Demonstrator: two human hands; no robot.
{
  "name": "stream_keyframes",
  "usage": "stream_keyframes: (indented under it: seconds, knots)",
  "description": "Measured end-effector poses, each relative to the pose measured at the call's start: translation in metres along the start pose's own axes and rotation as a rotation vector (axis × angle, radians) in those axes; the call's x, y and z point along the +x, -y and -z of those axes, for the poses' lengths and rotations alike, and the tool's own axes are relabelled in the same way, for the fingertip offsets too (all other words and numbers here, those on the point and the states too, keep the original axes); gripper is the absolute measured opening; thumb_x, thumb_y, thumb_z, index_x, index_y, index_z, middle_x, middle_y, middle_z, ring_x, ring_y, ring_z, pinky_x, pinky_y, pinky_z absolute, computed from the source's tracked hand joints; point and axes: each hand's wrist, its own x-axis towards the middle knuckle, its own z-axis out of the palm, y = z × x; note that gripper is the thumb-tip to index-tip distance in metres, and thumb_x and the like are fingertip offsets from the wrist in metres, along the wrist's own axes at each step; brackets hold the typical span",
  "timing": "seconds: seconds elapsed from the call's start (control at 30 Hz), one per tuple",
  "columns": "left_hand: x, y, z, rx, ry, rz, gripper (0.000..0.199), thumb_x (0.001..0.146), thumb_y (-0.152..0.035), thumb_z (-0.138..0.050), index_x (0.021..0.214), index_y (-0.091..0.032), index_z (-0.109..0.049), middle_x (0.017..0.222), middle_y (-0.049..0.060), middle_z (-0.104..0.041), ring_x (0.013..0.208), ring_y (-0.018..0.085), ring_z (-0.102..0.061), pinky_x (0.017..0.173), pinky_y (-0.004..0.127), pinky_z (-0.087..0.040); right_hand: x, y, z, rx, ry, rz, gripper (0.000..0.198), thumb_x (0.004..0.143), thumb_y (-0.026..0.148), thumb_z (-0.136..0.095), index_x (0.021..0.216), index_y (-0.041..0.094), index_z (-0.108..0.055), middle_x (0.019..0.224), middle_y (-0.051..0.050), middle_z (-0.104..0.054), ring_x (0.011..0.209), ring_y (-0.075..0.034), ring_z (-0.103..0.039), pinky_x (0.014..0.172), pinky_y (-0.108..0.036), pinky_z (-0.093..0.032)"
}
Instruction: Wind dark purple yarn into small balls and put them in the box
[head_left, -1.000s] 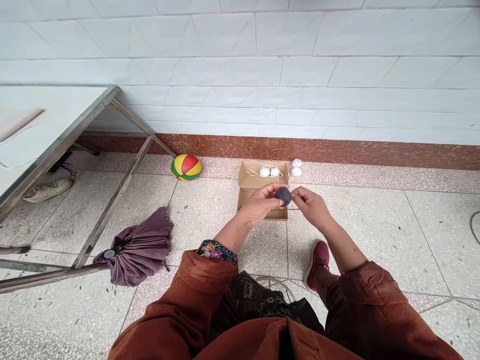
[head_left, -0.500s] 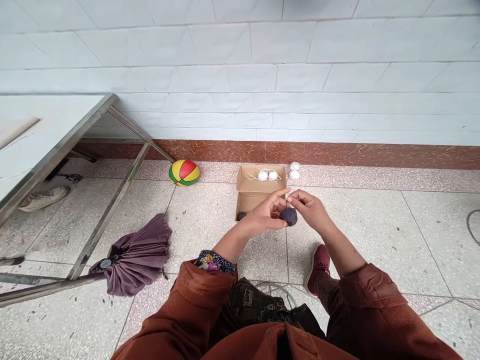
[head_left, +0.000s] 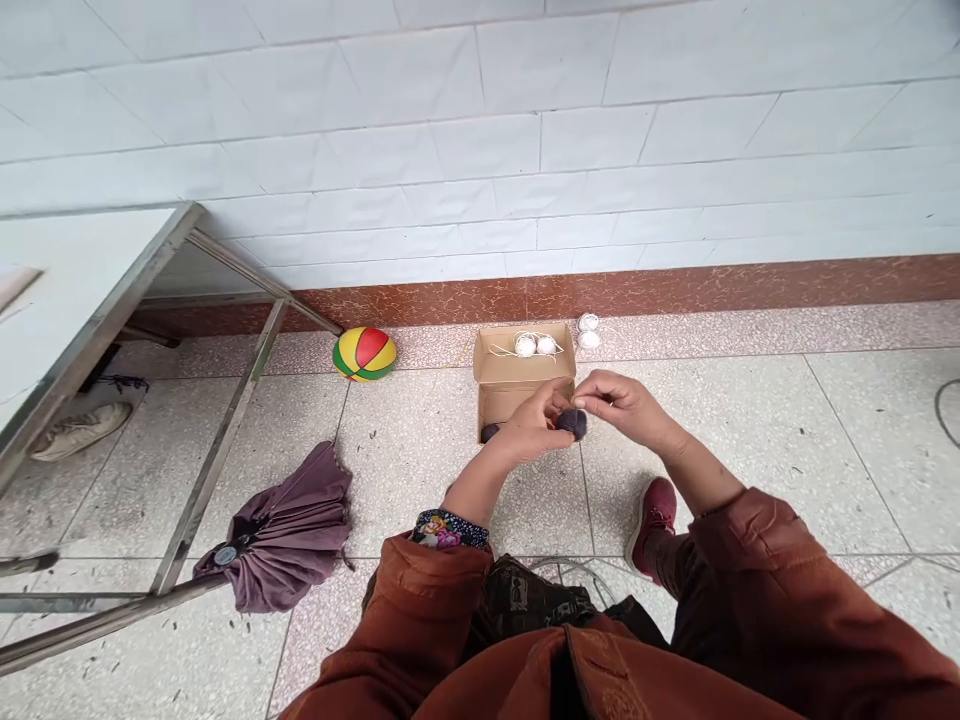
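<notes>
A small dark purple ball of yarn (head_left: 571,424) is held in my left hand (head_left: 534,428), between the thumb and the fingers. My right hand (head_left: 621,408) pinches close above the ball, thumb against forefinger, on what looks like the ball's yarn end. Beyond both hands an open cardboard box (head_left: 499,402) rests on the floor, partly covered by my left hand. White yarn balls (head_left: 526,345) with loose strands lie on its opened lid. Another dark ball (head_left: 490,432) sits in the box's near left corner.
Two white yarn balls (head_left: 589,331) lie right of the box by the wall. A colourful ball (head_left: 365,354) is to the left. A folded purple umbrella (head_left: 292,530) leans near the metal-framed table (head_left: 112,300). A worn shoe (head_left: 81,432) lies under the table.
The view has tilted and shifted a little. Both hands stay together at the dark yarn ball, which has turned slightly, and my right hand is still pinching near it.
</notes>
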Motion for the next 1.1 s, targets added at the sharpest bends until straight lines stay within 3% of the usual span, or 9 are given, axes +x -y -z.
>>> stream_keyframes:
  seconds: [0.1, 0.17, 0.3, 0.43, 0.6, 0.7, 0.8, 0.93, 1.1]
  knots:
    - [-0.004, -0.005, -0.001, -0.216, 0.162, -0.029, 0.083, 0.067, -0.014, -0.074, 0.145, -0.026, -0.049, 0.104, 0.005, -0.063, 0.091, 0.016, -0.058, 0.080, 0.030, -0.045, 0.005, -0.014, 0.001, -0.058, -0.109, -0.076, 0.021, 0.092, 0.040, -0.061, 0.082, 0.021, -0.067, 0.078, -0.001, -0.065, 0.073, -0.016, -0.058, 0.071, -0.029, -0.046]
    - [-0.003, -0.004, 0.002, -0.390, 0.141, -0.028, 0.076, 0.067, -0.015, -0.074, 0.139, -0.026, -0.054, 0.108, 0.005, -0.063, 0.092, 0.015, -0.059, 0.079, 0.029, -0.046, 0.006, -0.024, -0.009, -0.118, -0.144, -0.165, 0.024, 0.093, 0.039, -0.056, 0.079, 0.021, -0.062, 0.072, 0.000, -0.062, 0.068, -0.016, -0.056, 0.067, -0.029, -0.044]
    - [0.004, 0.008, 0.016, -0.510, -0.163, 0.028, 0.043, 0.067, -0.022, -0.073, 0.109, -0.016, -0.069, 0.103, 0.006, -0.066, 0.082, 0.013, -0.059, 0.071, 0.026, -0.045, 0.004, -0.026, -0.045, -0.227, -0.059, -0.154, 0.023, 0.093, 0.036, -0.052, 0.076, 0.022, -0.059, 0.070, 0.000, -0.061, 0.067, -0.017, -0.056, 0.066, -0.030, -0.044]
    - [0.001, 0.020, 0.034, -0.341, -0.418, 0.023, 0.038, 0.062, -0.014, -0.072, 0.100, -0.014, -0.071, 0.091, 0.004, -0.067, 0.079, 0.013, -0.057, 0.071, 0.026, -0.045, 0.003, 0.005, -0.067, -0.152, 0.072, -0.010, 0.020, 0.095, 0.033, -0.053, 0.084, 0.021, -0.064, 0.079, -0.002, -0.066, 0.072, -0.017, -0.060, 0.071, -0.030, -0.046]
    - [-0.021, 0.022, 0.042, -0.167, -0.218, -0.023, 0.064, 0.061, -0.013, -0.075, 0.123, -0.019, -0.066, 0.099, 0.004, -0.065, 0.084, 0.013, -0.058, 0.080, 0.029, -0.045, 0.014, 0.029, -0.047, 0.009, 0.042, 0.021, 0.021, 0.093, 0.039, -0.060, 0.088, 0.022, -0.071, 0.084, -0.002, -0.069, 0.078, -0.017, -0.062, 0.076, -0.031, -0.048]
    - [-0.032, 0.019, 0.035, -0.171, -0.005, -0.059, 0.093, 0.058, -0.011, -0.078, 0.146, -0.026, -0.049, 0.099, 0.003, -0.064, 0.089, 0.015, -0.059, 0.084, 0.032, -0.044, 0.022, 0.013, -0.039, 0.018, -0.027, -0.042, 0.025, 0.090, 0.043, -0.060, 0.084, 0.021, -0.070, 0.084, -0.002, -0.069, 0.079, -0.018, -0.061, 0.077, -0.032, -0.047]
    - [-0.036, 0.015, 0.026, -0.294, 0.093, -0.109, 0.091, 0.062, -0.013, -0.079, 0.146, -0.029, -0.050, 0.103, 0.004, -0.064, 0.094, 0.016, -0.060, 0.088, 0.033, -0.044, 0.022, -0.011, -0.045, -0.032, -0.127, -0.190, 0.028, 0.089, 0.044, -0.057, 0.078, 0.021, -0.066, 0.074, 0.000, -0.065, 0.070, -0.017, -0.057, 0.070, -0.031, -0.045]
    - [-0.031, 0.012, 0.025, -0.488, 0.062, -0.078, 0.056, 0.068, -0.021, -0.078, 0.124, -0.020, -0.068, 0.112, 0.009, -0.066, 0.092, 0.016, -0.060, 0.081, 0.030, -0.047, 0.009, -0.029, -0.061, -0.120, -0.071, -0.222, 0.023, 0.090, 0.037, -0.050, 0.078, 0.022, -0.062, 0.070, 0.001, -0.064, 0.068, -0.018, -0.056, 0.066, -0.029, -0.043]
    - [-0.017, 0.025, 0.031, -0.603, -0.161, -0.026, 0.043, 0.061, -0.021, -0.084, 0.101, -0.015, -0.069, 0.096, 0.005, -0.067, 0.084, 0.014, -0.062, 0.080, 0.030, -0.050, -0.015, -0.030, -0.068, -0.218, 0.077, -0.141, 0.023, 0.096, 0.036, -0.047, 0.086, 0.023, -0.063, 0.076, 0.000, -0.064, 0.071, -0.018, -0.058, 0.069, -0.029, -0.043]
